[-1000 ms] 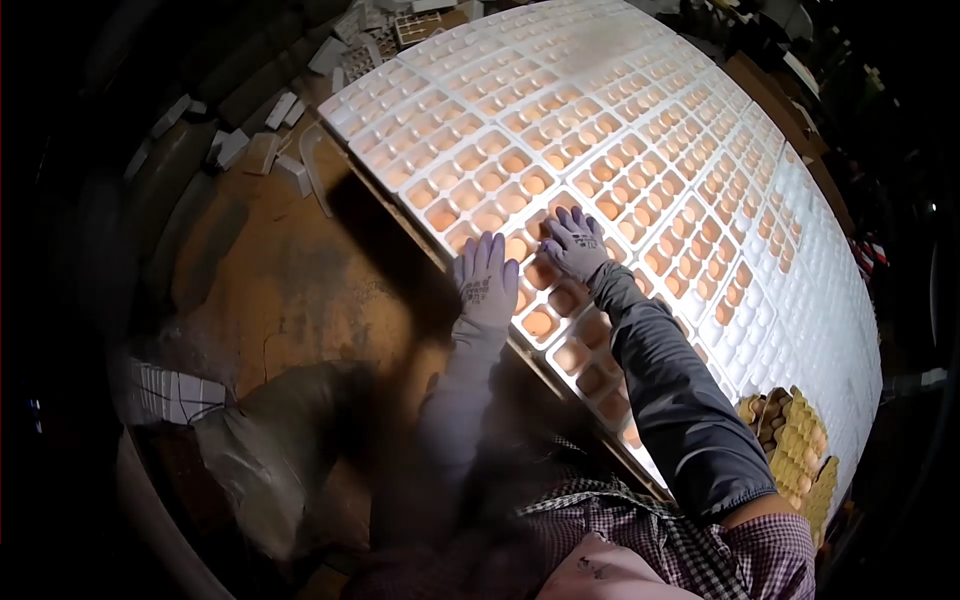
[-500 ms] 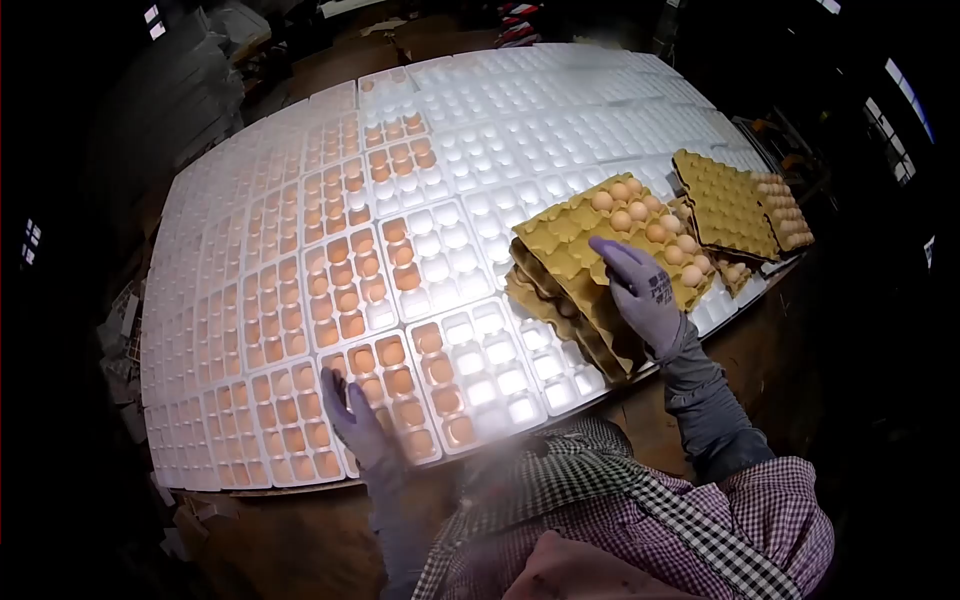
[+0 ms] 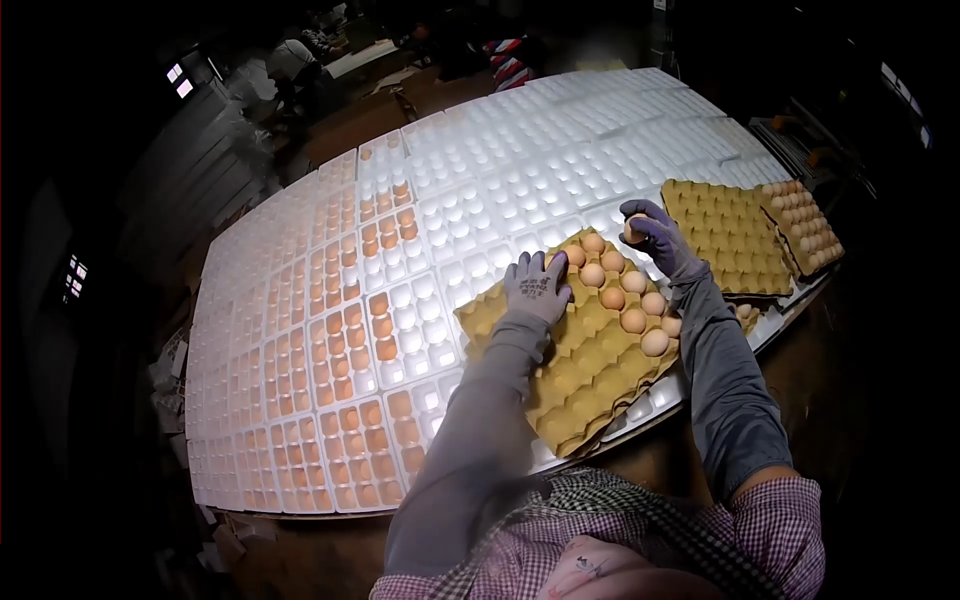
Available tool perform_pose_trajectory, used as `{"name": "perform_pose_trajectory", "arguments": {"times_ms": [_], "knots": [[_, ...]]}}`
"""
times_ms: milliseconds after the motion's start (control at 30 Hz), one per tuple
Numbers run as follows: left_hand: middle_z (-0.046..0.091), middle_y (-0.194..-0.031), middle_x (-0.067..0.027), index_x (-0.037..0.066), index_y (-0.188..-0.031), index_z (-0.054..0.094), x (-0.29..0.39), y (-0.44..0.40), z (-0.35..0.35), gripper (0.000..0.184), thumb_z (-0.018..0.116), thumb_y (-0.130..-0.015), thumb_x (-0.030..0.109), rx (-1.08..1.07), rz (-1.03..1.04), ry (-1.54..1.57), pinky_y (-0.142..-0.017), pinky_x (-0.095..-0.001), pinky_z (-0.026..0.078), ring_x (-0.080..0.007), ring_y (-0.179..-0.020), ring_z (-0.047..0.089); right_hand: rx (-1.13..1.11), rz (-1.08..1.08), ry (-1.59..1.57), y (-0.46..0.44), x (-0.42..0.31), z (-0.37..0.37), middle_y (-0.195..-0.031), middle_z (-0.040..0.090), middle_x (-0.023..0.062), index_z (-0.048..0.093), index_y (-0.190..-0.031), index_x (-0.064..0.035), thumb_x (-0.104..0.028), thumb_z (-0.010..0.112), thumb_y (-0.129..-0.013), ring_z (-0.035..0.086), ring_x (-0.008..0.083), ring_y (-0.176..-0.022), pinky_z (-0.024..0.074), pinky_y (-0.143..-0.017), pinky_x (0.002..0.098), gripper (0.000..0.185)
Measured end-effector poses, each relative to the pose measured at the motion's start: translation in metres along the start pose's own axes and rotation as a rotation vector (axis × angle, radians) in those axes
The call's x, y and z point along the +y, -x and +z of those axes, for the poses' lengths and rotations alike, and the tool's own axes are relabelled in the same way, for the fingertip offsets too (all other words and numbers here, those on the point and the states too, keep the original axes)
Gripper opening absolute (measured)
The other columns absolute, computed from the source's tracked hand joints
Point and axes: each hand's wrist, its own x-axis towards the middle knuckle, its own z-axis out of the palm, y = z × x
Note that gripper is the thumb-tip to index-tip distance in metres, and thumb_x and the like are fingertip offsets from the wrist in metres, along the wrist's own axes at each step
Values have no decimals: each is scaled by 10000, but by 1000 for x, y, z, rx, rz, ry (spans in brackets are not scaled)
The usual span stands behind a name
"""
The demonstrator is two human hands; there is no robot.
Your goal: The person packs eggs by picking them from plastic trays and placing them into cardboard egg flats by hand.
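Observation:
Both my hands wear grey-purple gloves. My right hand (image 3: 662, 243) is closed around an egg (image 3: 635, 229), raised beyond the far right part of a yellow egg tray (image 3: 575, 375). My left hand (image 3: 537, 287) lies over that tray's far left part, fingers apart, its fingertips beside the eggs there. Several brown eggs, among them one pale egg (image 3: 655, 342), sit in the tray's right-hand cups; cups nearer me are bare. The yellow tray rests on white plastic egg trays (image 3: 410, 335). What lies under my left palm is hidden.
White trays with brown eggs (image 3: 345, 350) fill the table's left side; trays without eggs spread across the far side. At right lie another yellow tray (image 3: 715, 235) and a tray full of eggs (image 3: 805, 225). The table's near edge runs in front of me. Another person (image 3: 292, 62) is in the dim background.
My left hand has moved from the white trays to the yellow tray. My right hand has moved farther away and now holds an egg. The yellow tray appears turned and shifted toward me.

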Motion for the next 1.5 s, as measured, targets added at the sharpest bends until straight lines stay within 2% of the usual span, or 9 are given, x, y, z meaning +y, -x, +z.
{"name": "perform_pose_trajectory", "arguments": {"times_ms": [133, 267, 367, 600, 733, 800, 900, 1200, 1500], "knots": [[598, -1232, -136, 159, -1302, 630, -2, -9, -9, 504, 730, -816, 250, -149, -265, 406, -957, -429, 510, -336, -1130, 599, -297, 58, 1111, -46, -8, 6, -1169, 702, 110, 635, -1268, -91, -378, 661, -873, 660, 217, -1040, 532, -853, 356, 488], [527, -1173, -156, 33, -1095, 628, -15, -30, 13, 315, 685, -835, 201, 244, -154, 372, -894, -405, 507, -314, -1040, 598, -471, 122, 1321, -77, 9, 9, -1071, 731, 168, 634, -1309, -149, -495, 739, -773, 706, 299, -964, 545, -836, 403, 646], [571, -1215, -162, 64, -1207, 614, 29, -55, -17, 411, 640, -860, 284, -174, -342, 317, -942, -420, 489, -338, -1059, 612, -371, 239, 958, -73, -2, -2, -869, 709, 90, 705, -1107, -76, -334, 773, -764, 644, 151, -688, 520, -568, 312, 434], [574, -1362, -145, 241, -1419, 566, 15, -69, -3, 536, 588, -905, 394, -476, -72, 236, -1004, -443, 501, -354, -1196, 611, -66, 124, -302, -9, 19, -67, -1308, 567, 62, 455, -1483, -106, -269, 666, -915, 607, 215, -1114, 494, -870, 296, 628], [470, -1419, -122, 242, -1310, 661, 34, -55, -20, 443, 658, -892, 389, -263, -55, 67, -935, -445, 543, -353, -1176, 575, -280, 322, 887, -10, -33, -27, -1274, 579, 134, 681, -1241, -59, -603, 632, -899, 600, 224, -1099, 502, -907, 369, 645], [441, -1378, -99, 198, -1231, 712, 73, -62, -35, 486, 705, -856, 507, -616, -110, -254, -863, -456, 546, -333, -1221, 462, -252, 152, 1717, 0, -24, 11, -1225, 578, 147, 702, -1152, -99, -610, 575, -938, 669, 293, -976, 533, -832, 429, 569], [490, -1300, -99, 214, -1127, 768, 82, -58, -24, 352, 652, -899, 456, -627, -162, -279, -952, -410, 458, -297, -1212, 439, -242, 130, 1861, -8, -2, 25, -1303, 527, 158, 719, -1109, -103, -660, 496, -893, 597, 350, -1095, 486, -942, 448, 638], [390, -1436, -253, 97, -1317, 618, -48, 107, -131, 620, 766, -808, 419, 319, -517, 283, -1041, -474, 453, -428, -1273, 459, -326, -295, 1013, 22, -31, 180, -1306, 536, 125, 689, -1208, -107, -253, 814, -749, 613, 240, -950, 521, -841, 364, 498], [501, -1294, -195, 142, -1254, 632, -187, 248, -96, 431, 702, -881, 346, 272, -942, 39, -931, -486, 498, -398, -1116, 582, -925, -183, 1686, -28, 175, 385, -1210, 588, 140, 626, -1312, -289, -394, 632, -899, 652, 344, -1034, 550, -881, 439, 427]]}}
